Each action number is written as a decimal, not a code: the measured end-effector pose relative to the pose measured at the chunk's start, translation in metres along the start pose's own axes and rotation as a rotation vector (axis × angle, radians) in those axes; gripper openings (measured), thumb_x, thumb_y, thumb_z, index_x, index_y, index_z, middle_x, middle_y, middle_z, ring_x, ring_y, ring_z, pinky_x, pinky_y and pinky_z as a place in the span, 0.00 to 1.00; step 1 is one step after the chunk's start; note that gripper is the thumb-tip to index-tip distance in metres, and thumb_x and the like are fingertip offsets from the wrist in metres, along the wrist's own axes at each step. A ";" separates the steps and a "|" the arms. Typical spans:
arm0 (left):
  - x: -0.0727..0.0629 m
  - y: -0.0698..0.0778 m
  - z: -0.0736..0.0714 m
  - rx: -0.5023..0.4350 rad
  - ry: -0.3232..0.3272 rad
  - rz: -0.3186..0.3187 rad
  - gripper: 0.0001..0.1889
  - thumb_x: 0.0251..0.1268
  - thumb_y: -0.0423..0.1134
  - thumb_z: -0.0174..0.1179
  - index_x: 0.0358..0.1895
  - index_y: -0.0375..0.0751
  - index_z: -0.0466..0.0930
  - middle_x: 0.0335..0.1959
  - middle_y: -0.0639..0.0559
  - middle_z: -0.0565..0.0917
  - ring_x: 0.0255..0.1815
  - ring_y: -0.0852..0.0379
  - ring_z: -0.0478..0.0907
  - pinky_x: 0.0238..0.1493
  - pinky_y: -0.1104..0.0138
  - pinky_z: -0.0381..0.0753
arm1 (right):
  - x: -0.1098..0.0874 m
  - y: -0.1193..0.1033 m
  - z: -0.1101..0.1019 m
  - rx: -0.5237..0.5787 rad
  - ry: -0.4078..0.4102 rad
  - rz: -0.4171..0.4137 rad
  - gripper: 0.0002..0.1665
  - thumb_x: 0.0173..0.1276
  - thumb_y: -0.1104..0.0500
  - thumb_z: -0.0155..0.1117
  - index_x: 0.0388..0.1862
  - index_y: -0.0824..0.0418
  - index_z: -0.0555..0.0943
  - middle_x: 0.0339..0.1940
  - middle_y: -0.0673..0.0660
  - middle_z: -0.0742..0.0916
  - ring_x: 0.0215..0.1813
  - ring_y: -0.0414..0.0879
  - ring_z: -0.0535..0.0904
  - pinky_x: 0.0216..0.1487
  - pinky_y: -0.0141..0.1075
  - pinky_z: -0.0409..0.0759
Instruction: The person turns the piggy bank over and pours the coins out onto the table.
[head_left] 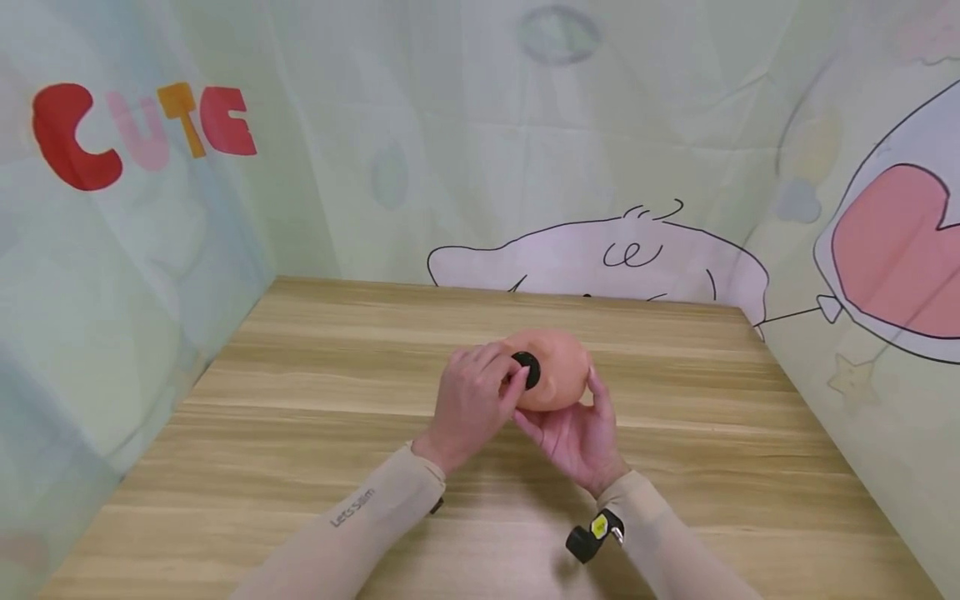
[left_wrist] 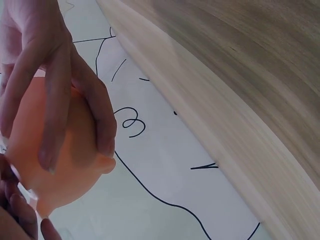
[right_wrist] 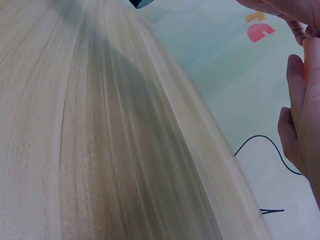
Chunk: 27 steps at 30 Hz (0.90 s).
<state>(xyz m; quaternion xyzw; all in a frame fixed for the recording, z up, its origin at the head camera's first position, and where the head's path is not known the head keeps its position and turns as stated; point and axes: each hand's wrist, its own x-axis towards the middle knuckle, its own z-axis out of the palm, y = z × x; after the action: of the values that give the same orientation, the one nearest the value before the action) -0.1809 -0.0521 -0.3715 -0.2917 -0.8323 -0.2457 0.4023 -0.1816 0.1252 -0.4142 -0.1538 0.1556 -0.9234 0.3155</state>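
Note:
A smooth pinkish-orange rounded body with small nubs, shaped like a piggy bank, is held above the wooden table. Under it my right hand cups it, the fingers curving round its side; in the left wrist view the right hand spreads over the orange body. A round black disc, like a stopper, sits against the body's left face. My left hand pinches this stopper between thumb and fingers. Only a sliver of the body shows in the right wrist view, behind the right hand.
Both hands are over the middle of the wooden table. Printed cloth walls stand along its back and sides. A black device with a yellow mark is worn at the right wrist.

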 end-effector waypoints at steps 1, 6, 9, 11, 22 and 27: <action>0.000 0.000 0.000 0.000 -0.002 0.000 0.08 0.66 0.37 0.64 0.29 0.39 0.81 0.32 0.48 0.83 0.35 0.52 0.83 0.39 0.59 0.80 | 0.000 0.000 0.000 0.001 -0.002 -0.003 0.43 0.75 0.32 0.41 0.75 0.57 0.49 0.65 0.63 0.72 0.63 0.54 0.75 0.65 0.45 0.72; -0.001 -0.001 -0.001 0.010 -0.003 0.004 0.08 0.65 0.36 0.65 0.28 0.39 0.81 0.32 0.49 0.83 0.34 0.52 0.82 0.37 0.60 0.79 | 0.000 0.002 0.000 -0.004 0.000 -0.003 0.42 0.75 0.33 0.43 0.75 0.56 0.50 0.65 0.63 0.72 0.63 0.55 0.75 0.66 0.46 0.71; -0.001 -0.001 -0.002 0.019 0.002 0.007 0.07 0.64 0.36 0.66 0.28 0.39 0.81 0.32 0.49 0.83 0.34 0.52 0.82 0.37 0.59 0.79 | 0.000 0.002 0.000 -0.014 0.006 -0.001 0.42 0.75 0.32 0.43 0.75 0.56 0.49 0.65 0.62 0.72 0.64 0.55 0.75 0.66 0.46 0.71; -0.001 -0.001 -0.001 0.024 0.002 0.010 0.07 0.64 0.37 0.66 0.28 0.39 0.82 0.33 0.49 0.83 0.35 0.52 0.83 0.37 0.59 0.78 | 0.000 0.000 0.000 -0.023 0.008 -0.002 0.43 0.75 0.32 0.42 0.76 0.55 0.48 0.66 0.62 0.71 0.63 0.55 0.75 0.66 0.46 0.71; 0.000 -0.003 -0.002 -0.006 0.043 0.017 0.07 0.62 0.35 0.67 0.27 0.40 0.82 0.29 0.50 0.83 0.31 0.53 0.81 0.35 0.58 0.77 | -0.002 -0.010 -0.001 -0.078 0.040 0.029 0.43 0.75 0.32 0.38 0.77 0.55 0.48 0.68 0.63 0.70 0.66 0.56 0.72 0.71 0.49 0.63; 0.002 -0.013 -0.009 -0.054 0.093 -0.049 0.06 0.59 0.33 0.68 0.27 0.38 0.82 0.24 0.52 0.80 0.24 0.56 0.76 0.30 0.61 0.75 | -0.003 -0.018 -0.003 -0.163 0.077 0.072 0.41 0.76 0.31 0.35 0.76 0.54 0.51 0.69 0.63 0.70 0.67 0.59 0.71 0.71 0.50 0.63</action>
<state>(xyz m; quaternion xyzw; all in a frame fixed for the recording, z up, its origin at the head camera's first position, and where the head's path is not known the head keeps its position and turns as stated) -0.1860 -0.0669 -0.3671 -0.2701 -0.8126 -0.2912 0.4265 -0.1900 0.1413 -0.4103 -0.1377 0.2476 -0.9008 0.3290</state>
